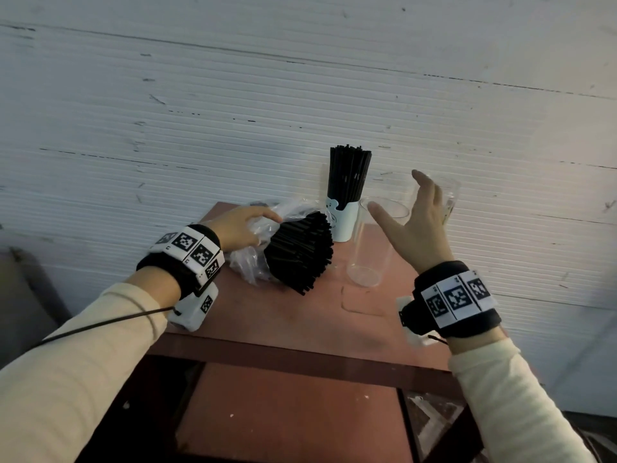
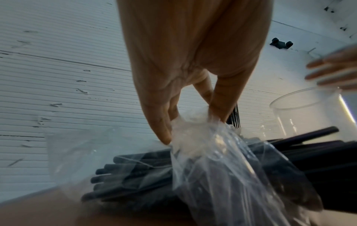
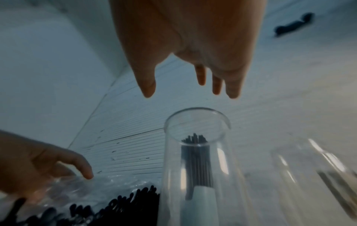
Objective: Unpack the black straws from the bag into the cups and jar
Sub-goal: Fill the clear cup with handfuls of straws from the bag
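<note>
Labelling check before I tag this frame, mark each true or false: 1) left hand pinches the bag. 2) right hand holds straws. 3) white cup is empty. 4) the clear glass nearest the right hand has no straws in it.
1) True: the left hand pinches the bag.
2) False: the right hand is open, holding nothing.
3) False: the white cup is packed with straws.
4) True: the clear glass holds none.

Black straws spill from a clear plastic bag on the reddish-brown table. More black ones fill a white cup at centre frame. Wristbands are black with black-and-white square codes; sleeves cream; wall white, ribbed.
</note>
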Available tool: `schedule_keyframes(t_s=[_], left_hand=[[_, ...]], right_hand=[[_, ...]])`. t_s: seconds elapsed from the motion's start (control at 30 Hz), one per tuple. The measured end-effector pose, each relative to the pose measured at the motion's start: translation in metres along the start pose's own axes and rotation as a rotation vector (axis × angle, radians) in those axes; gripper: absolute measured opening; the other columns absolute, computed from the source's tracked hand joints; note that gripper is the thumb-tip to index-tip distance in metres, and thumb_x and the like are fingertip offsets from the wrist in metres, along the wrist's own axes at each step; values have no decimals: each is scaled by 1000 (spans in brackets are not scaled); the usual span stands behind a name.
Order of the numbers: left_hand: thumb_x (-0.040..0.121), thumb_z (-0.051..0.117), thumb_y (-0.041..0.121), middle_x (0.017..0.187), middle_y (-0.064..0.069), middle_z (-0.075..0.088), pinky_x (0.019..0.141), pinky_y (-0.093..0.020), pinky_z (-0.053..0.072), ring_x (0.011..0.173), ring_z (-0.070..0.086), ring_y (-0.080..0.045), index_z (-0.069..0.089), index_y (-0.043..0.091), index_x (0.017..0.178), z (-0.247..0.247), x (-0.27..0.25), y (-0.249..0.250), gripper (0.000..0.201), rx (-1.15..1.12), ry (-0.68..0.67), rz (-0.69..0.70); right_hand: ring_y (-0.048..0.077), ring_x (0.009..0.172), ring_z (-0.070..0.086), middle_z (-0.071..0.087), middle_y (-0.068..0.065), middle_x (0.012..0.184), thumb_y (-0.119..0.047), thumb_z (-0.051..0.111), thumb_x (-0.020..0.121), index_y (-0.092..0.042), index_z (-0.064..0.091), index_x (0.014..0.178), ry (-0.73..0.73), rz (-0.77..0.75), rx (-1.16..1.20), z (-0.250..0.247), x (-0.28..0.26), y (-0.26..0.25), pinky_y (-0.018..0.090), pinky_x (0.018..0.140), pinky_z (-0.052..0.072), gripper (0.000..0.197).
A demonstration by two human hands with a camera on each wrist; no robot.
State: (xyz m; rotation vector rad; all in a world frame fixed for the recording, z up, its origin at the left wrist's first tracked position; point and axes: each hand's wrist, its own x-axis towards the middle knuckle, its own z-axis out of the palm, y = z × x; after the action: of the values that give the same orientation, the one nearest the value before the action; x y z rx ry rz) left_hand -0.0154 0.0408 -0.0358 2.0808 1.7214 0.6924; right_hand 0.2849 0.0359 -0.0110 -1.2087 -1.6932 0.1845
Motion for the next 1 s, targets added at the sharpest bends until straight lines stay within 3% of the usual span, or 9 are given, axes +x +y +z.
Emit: schedule_keyframes(t_s=[0.13,0.2,0.37,0.6,0.7,0.77,0.87,0.93,1.0], left_hand=[[82,62,-1,147,5,48,96,-33,48,117,56,-17,56,56,100,-10,-6,-10,60,38,5,10],[82,61,-3,146,6,49,87,-23,45,113,55,-14,61,47,104,-14,-7,-14,54,-12,57,-18],[83,57,-9,139,1,56,99,-22,37,134,46,-16,66,24,118,-21,-7,-22,49,-109,158,-34],[83,55,-7,138,4,57,75,-18,45,102,60,-14,67,35,116,-28,-7,-23,55,-133,228,-49],[87,58,-3,139,5,56,82,-26,49,104,64,-19,67,33,119,-31,-5,-22,49,-144,254,-45],[89,59,0,141,4,55,90,-21,41,122,54,-15,66,30,123,-32,-5,-20,46,-140,266,-40],[90,57,-2,138,-3,57,74,-8,43,123,54,-22,65,26,126,-32,-4,-17,46,-134,269,-49],[89,57,-5,135,-7,60,80,-25,52,121,50,-40,64,24,127,-31,-5,-15,48,-131,245,-57],[88,59,-4,140,-1,56,94,-35,47,122,49,-39,63,27,126,-31,-5,-16,49,-124,214,-57]], right_hand=[[14,113,46,52,4,123,-29,64,90,-10,50,127,-4,-297,-9,25,2,-30,24,98,36,44],[11,97,55,61,1,106,-29,61,91,-10,61,113,-193,-309,-10,48,5,-43,23,87,44,29],[22,84,57,61,2,86,-39,44,99,-11,61,84,-693,-323,-321,117,16,-67,33,76,44,36],[27,117,55,59,8,130,-36,49,98,-14,55,130,-805,-309,-496,165,22,-65,35,95,43,39],[30,128,46,46,9,142,-29,49,98,-25,47,138,-803,-344,-455,169,23,-62,40,105,38,40],[31,128,45,44,9,143,-23,49,98,-29,49,138,-832,-354,-433,168,25,-61,40,106,37,41],[28,119,53,54,6,133,-16,52,95,-26,61,126,-829,-349,-402,166,29,-59,37,102,42,34],[25,112,57,60,5,123,-13,56,91,-23,67,115,-798,-338,-349,165,30,-57,30,96,43,29],[22,109,57,63,5,118,-10,58,87,-20,69,110,-787,-329,-324,163,30,-56,23,91,39,27]])
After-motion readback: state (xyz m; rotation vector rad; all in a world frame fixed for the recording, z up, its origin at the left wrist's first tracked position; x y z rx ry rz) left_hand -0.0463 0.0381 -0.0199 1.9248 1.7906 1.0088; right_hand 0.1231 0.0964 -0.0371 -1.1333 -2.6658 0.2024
